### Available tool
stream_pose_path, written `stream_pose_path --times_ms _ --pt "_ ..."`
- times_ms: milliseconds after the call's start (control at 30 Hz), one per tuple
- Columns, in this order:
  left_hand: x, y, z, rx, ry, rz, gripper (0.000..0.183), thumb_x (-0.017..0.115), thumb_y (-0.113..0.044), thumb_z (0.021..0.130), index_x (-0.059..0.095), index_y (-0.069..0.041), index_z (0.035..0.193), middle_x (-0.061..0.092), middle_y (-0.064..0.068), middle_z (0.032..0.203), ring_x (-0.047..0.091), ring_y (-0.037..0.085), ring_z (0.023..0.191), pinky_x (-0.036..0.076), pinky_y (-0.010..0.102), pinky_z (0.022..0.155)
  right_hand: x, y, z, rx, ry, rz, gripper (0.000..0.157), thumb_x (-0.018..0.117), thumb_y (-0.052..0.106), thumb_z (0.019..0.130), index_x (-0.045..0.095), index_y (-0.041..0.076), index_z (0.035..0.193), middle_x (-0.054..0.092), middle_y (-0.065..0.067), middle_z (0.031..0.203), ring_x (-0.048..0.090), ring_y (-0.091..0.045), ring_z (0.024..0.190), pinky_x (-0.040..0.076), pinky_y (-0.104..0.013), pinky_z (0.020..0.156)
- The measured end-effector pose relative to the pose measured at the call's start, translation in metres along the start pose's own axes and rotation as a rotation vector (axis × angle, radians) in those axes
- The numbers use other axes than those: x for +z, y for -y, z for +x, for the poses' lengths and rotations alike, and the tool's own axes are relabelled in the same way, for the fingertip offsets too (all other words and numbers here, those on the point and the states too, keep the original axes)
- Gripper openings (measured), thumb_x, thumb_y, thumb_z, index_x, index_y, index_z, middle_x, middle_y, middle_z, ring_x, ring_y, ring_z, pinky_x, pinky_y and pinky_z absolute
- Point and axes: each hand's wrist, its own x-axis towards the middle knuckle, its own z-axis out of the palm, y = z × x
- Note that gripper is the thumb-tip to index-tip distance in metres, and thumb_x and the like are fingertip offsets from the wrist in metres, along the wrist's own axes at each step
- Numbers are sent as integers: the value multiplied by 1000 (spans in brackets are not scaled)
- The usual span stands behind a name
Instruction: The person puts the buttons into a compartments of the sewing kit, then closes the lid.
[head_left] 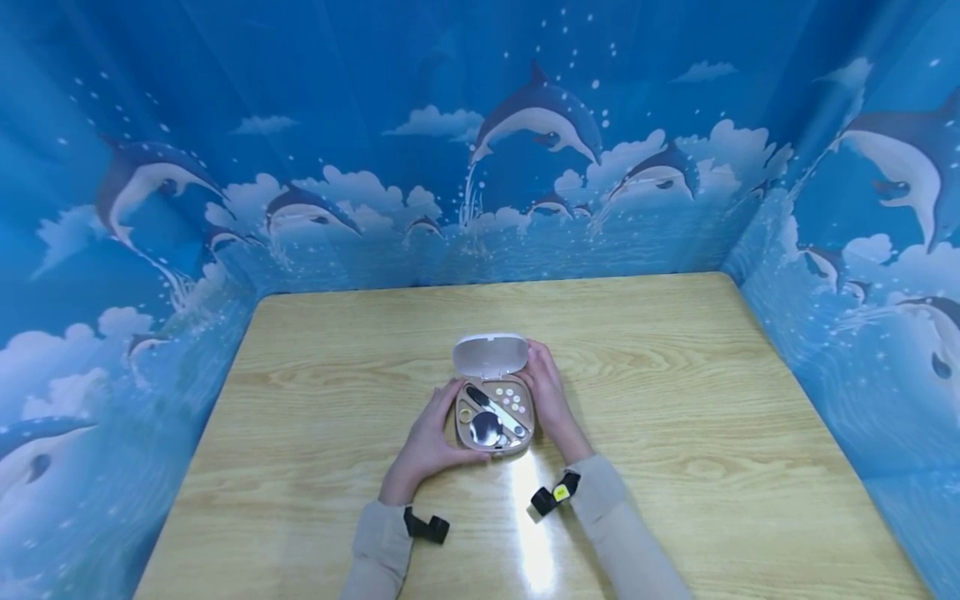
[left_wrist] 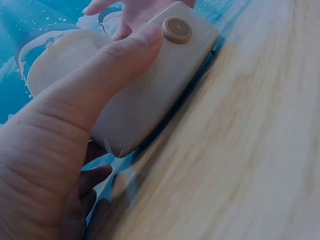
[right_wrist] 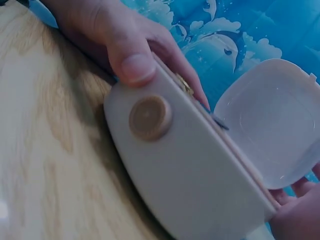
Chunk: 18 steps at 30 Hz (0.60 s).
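On the table sits a small white sewing box with its lid raised at the back. A brown button-shaped knob marks its front. Inside the tan compartments lie several pale buttons, a slim black-and-white tool set diagonally, a shiny dark round piece and a small gold ring-like item. My left hand grips the box from the left, its thumb pressed on the front wall beside the knob. With curled fingers, my right hand holds the rear right side near the lid hinge.
The wood-grain table extends around the box on all sides. A blue dolphin-print curtain hangs behind it and along both sides. Black camera straps sit on both wrists.
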Motion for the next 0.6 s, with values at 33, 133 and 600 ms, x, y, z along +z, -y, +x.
stream_pose_path --times_ms 33,133,600 --pt "0 0 0 1 -1 0 129 96 -52 51 23 -37 156 31 -3 160 26 20 146 8 38 123 2 2 -1 2 -10 -8 48 39 34 107 44 -5 136 52 -24 135 54 -32 125 45 -41 108" --pt "0 1 -1 7 -9 6 130 95 -53 50 24 -33 157 31 3 160 26 25 147 10 43 123 6 8 -2 10 -37 -24 41 40 30 107 46 -5 129 56 -17 127 58 -27 118 43 -44 109" --pt "1 3 0 24 -6 30 131 92 -58 52 23 -27 158 30 1 160 27 24 147 9 40 123 8 14 -9 46 -37 -108 27 53 24 101 48 0 114 61 -20 114 61 -33 106 50 -50 100"
